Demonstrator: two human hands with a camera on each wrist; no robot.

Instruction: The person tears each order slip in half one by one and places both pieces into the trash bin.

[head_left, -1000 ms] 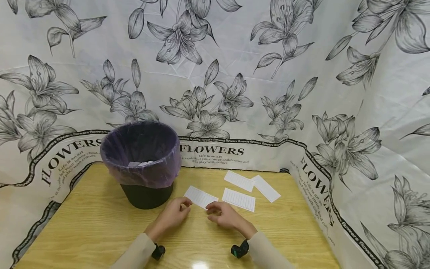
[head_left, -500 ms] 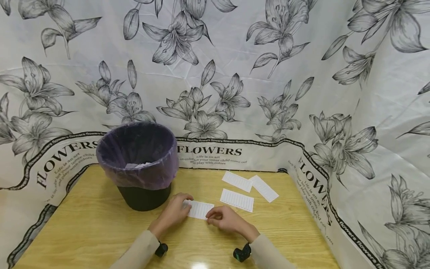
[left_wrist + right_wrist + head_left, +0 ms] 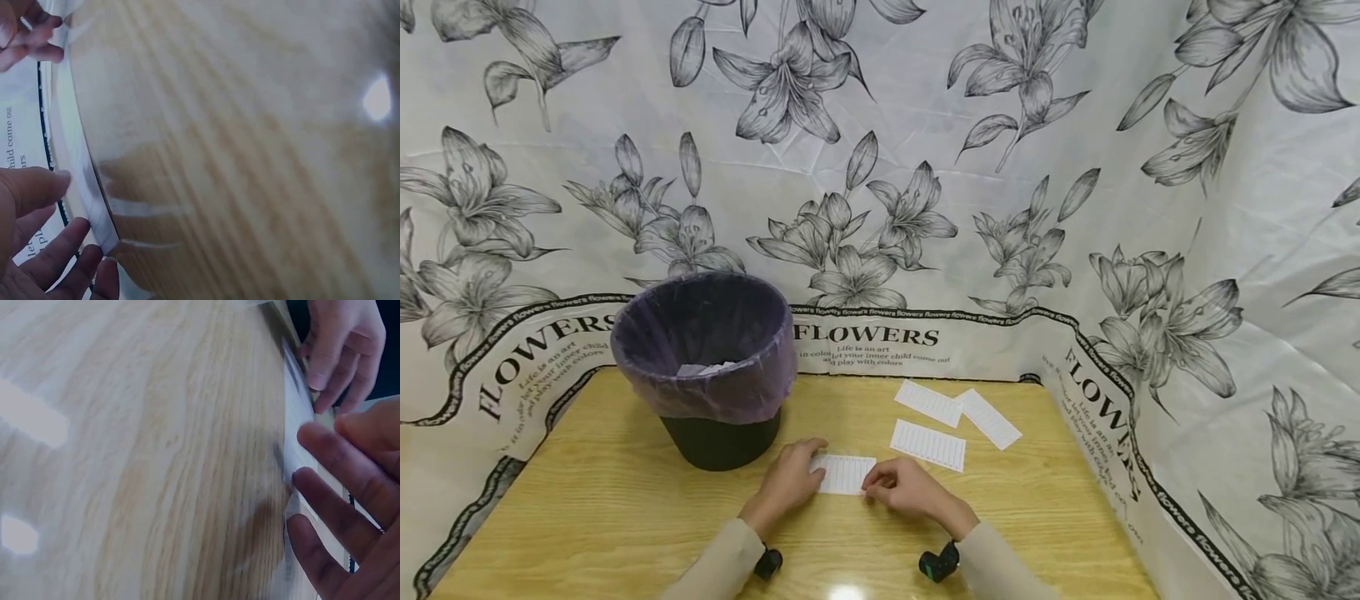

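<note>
A white paper slip printed with ruled lines lies flat on the wooden table between my two hands. My left hand is at the slip's left end; in the left wrist view its thumb stands apart from the spread fingers. At the opposite end is my right hand, the fingertips touching the slip's edge. In the right wrist view those fingers are mostly straight and spaced apart. Beyond them lie more slips: one ruled slip and a plainer-looking one that touches another.
A black bin with a purple liner stands on the table's left side, with white paper inside. Floral cloth hangs behind and to the right. The wooden table carries everything.
The slip between my hands has come nearer to me and turned from slanted to nearly level. Both hands stayed at its ends. The other slips lie as before.
</note>
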